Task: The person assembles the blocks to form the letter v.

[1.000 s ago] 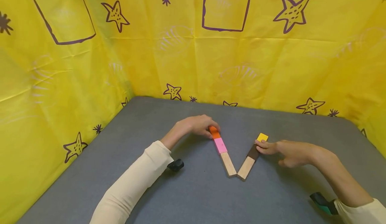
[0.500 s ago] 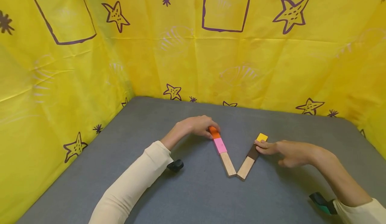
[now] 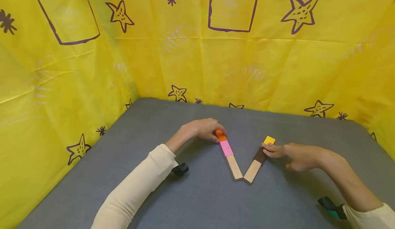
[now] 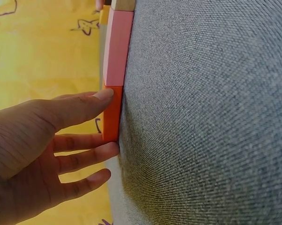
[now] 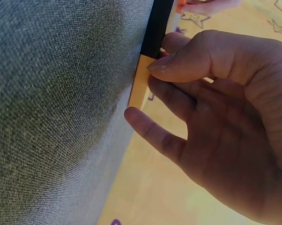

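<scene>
In the head view two rows of wooden blocks form a V on the grey table. The left row runs from an orange block through a pink block to a plain wood block. My left hand pinches the orange block at the far end, its thumb on one side in the left wrist view. The right row has a yellow block, a dark brown block and a plain wood block. Extended fingertips of my right hand touch the row where brown meets yellow; its thumb stands apart from the blocks.
Yellow cloth with purple starfish drawings hangs behind and left of the grey tabletop. Dark devices stick out at both wrists, a black one on the left and a black and green one on the right.
The right row's wood block has shifted very slightly toward the left row's at the V's tip. Both hands keep almost the same places; the whole view moves slightly.
</scene>
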`<state>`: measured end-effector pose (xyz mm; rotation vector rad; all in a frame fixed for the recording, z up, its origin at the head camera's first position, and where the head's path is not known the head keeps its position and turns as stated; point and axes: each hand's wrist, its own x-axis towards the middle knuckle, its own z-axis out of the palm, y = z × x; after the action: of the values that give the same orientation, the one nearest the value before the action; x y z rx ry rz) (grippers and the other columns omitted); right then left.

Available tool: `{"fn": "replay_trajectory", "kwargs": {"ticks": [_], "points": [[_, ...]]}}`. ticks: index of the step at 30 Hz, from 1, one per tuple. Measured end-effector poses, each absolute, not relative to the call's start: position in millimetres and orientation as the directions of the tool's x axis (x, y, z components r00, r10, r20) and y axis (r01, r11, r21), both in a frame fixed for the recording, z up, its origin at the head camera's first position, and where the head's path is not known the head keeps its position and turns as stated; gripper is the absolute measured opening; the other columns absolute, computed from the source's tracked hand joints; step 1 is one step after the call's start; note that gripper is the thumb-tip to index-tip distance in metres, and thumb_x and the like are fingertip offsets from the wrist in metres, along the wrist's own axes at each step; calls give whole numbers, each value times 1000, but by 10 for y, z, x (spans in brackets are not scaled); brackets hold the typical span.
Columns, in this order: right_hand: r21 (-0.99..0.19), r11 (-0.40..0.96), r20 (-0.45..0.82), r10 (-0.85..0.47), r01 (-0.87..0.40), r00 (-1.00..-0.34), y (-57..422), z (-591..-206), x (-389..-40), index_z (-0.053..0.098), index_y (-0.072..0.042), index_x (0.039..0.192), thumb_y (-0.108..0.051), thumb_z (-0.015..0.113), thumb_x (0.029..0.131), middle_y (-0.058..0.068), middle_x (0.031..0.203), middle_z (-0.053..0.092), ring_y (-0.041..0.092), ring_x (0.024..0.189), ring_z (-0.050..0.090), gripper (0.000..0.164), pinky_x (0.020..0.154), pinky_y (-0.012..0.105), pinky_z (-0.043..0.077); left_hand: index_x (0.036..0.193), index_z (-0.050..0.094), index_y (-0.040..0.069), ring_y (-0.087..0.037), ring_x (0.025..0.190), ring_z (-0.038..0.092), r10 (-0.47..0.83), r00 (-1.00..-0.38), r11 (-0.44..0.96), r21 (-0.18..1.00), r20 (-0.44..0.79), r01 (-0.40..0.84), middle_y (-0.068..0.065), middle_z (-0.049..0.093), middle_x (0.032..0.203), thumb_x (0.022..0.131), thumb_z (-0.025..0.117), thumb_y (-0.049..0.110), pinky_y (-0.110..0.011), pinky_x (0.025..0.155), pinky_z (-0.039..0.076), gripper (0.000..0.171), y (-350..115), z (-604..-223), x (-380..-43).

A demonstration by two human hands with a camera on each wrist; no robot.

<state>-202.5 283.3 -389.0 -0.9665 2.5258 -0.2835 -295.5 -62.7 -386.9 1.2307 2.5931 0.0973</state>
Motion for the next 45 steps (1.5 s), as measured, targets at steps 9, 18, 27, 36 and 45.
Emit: {"fn": "replay_trajectory", "kwargs": {"ticks": [9,18,27,36,45], "points": [[-334,735,-309,-677,-591,-667,2830,-3884,-2024,50,-10,155,9,70,79,18,168,38,48,149,42,81,111,37,48,139,67,20,-23,113,56,761,-612,647,174,-214,743,-7,68,129,99,72,27,-36,101,48,41,-632,-3852,-2927],[-323,733,-304,-679,-598,-668,2835,-3882,-2029,50,-10,155,9,71,79,17,167,39,48,148,44,81,109,35,49,139,66,20,-22,114,56,757,-616,651,175,-216,739,-6,68,130,100,72,27,-36,102,48,41,-627,-3851,-2921],[-324,732,-309,-681,-599,-664,2832,-3890,-2034,50,-10,155,8,71,79,17,168,38,47,148,43,81,109,35,49,139,67,20,-23,117,56,762,-614,647,194,-204,738,-11,63,129,99,74,24,-37,103,49,41,-638,-3845,-2922],[-329,734,-311,-679,-595,-665,2823,-3884,-2032,50,-9,155,9,71,79,18,168,37,48,149,42,81,109,36,49,139,68,18,-24,116,57,775,-597,630,186,-206,754,-10,66,131,99,73,24,-37,105,49,40,-628,-3860,-2938],[-333,720,-302,-693,-609,-654,2833,-3898,-2042,50,-9,155,9,70,79,19,168,37,49,148,43,81,108,31,49,139,68,18,-23,115,57,773,-600,633,178,-207,753,-10,66,131,99,73,25,-37,103,49,40,-627,-3855,-2924]]}}
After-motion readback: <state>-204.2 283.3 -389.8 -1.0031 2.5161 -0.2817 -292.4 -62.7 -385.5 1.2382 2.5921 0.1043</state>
